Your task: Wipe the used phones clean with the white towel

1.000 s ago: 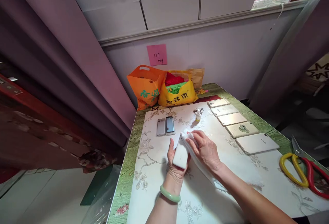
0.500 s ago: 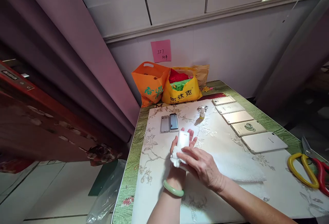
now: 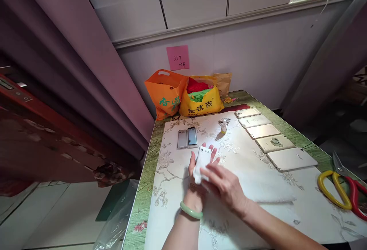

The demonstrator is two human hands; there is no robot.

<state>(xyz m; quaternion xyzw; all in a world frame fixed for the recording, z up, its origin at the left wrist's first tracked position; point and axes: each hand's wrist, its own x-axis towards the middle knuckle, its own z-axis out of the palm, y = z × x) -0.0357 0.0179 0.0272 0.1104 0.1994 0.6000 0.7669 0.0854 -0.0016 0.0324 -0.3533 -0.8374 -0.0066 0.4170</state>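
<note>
Five phones lined the table's right edge; two others lay nearer its left. The left hand loosely clasped one white phone; the half-curled right hand held one cloth against it.

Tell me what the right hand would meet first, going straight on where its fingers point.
The right hand would probably meet the white cloth first, over the lower part of the white phone in the left hand; exact depth is unclear.
</note>
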